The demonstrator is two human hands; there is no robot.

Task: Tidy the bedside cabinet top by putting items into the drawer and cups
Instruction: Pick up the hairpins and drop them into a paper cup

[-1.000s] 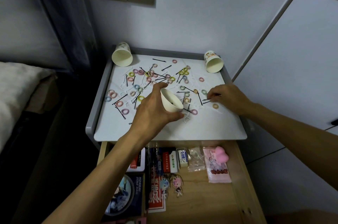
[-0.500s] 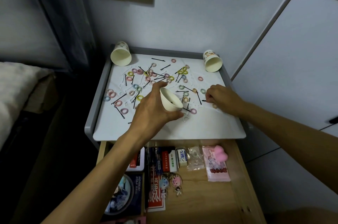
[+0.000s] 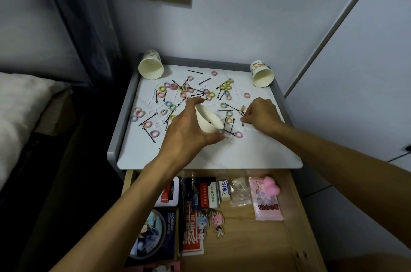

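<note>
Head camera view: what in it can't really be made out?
1. Inside the white paper cup gripped by the left hand: only a dark speck shows, too small to identify.
2. The thin black hairpins pinched by the right hand: the curled fingers hide how many there are.
3. The open wooden drawer: its front is cut off by the bottom edge, and the left forearm covers some of the contents.

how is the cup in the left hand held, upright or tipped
Tipped: the paper cup, gripped by the left hand, leans with its open mouth facing the right hand.
</note>
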